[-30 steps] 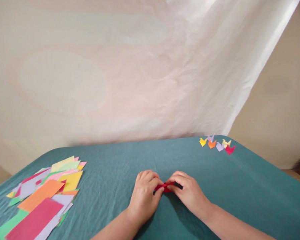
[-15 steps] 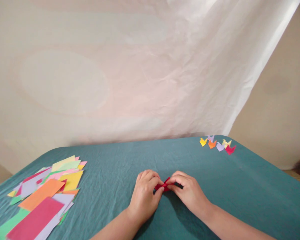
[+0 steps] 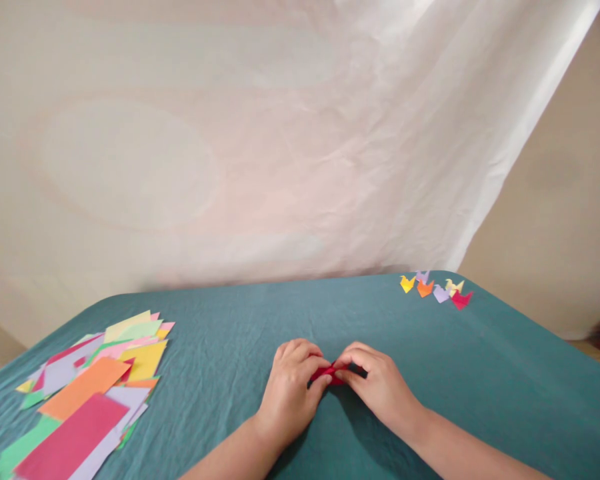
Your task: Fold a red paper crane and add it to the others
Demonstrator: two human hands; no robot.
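Between my two hands is a small piece of folded red paper (image 3: 334,377), just above the table near the front. My left hand (image 3: 295,380) pinches its left side with thumb and fingers. On the other side, my right hand (image 3: 375,377) grips the paper between thumb and index finger. The fingertips cover much of the paper, so its full folded shape is hidden.
Loose coloured paper sheets (image 3: 75,437) lie in an overlapping pile at the left. Several small folded paper birds (image 3: 425,289) rest at the far right corner. A green cloth (image 3: 220,387) covers the table; a pale sheet (image 3: 280,167) hangs behind it.
A red flap that stood up between my fingertips is now pressed lower. Both hands keep nearly the same place and grip.
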